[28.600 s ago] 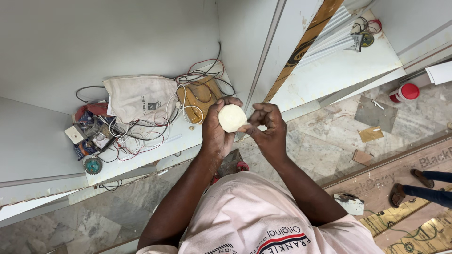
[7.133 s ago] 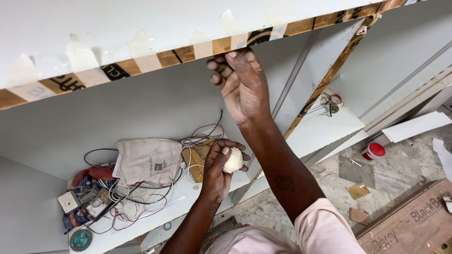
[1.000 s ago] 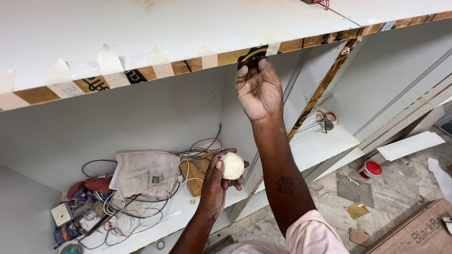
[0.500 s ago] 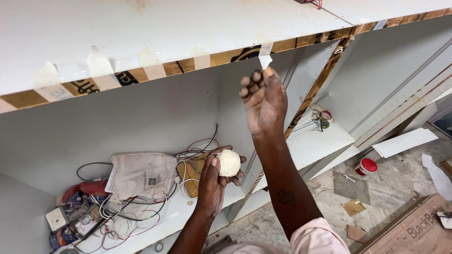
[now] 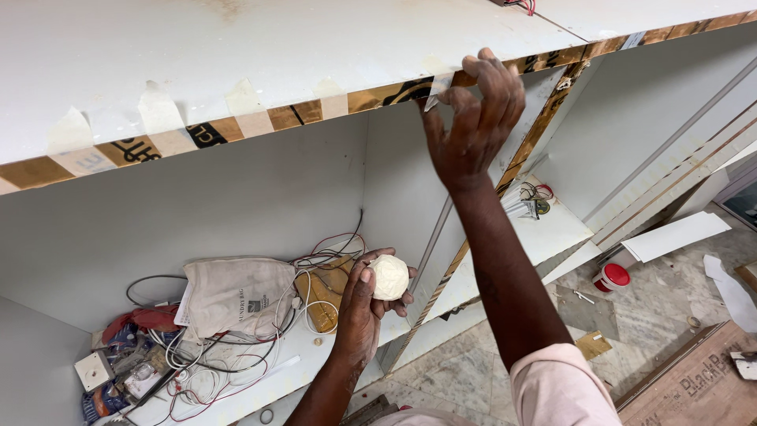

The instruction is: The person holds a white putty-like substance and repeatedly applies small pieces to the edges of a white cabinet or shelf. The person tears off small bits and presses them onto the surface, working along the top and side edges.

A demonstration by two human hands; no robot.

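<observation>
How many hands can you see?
2. The right hand is up high, pinching a strip of tape at the shelf edge. The left hand is lower, holding a white ball.

Cut off by the bottom edge: both forearms and the pale sleeve (image 5: 564,390). Hidden in part behind the left hand (image 5: 359,304): the tan box (image 5: 319,296) and much of the whitish ball (image 5: 390,276) under the curled fingers. Covered by the right hand's (image 5: 473,130) fingertips: the shelf edge (image 5: 315,110) there, and whether a strip of tape was pinched, impossible to tell. Buried under tangled wires (image 5: 236,347): small parts too tiny to make out. Cropped at the right: a brown board (image 5: 694,386).
</observation>
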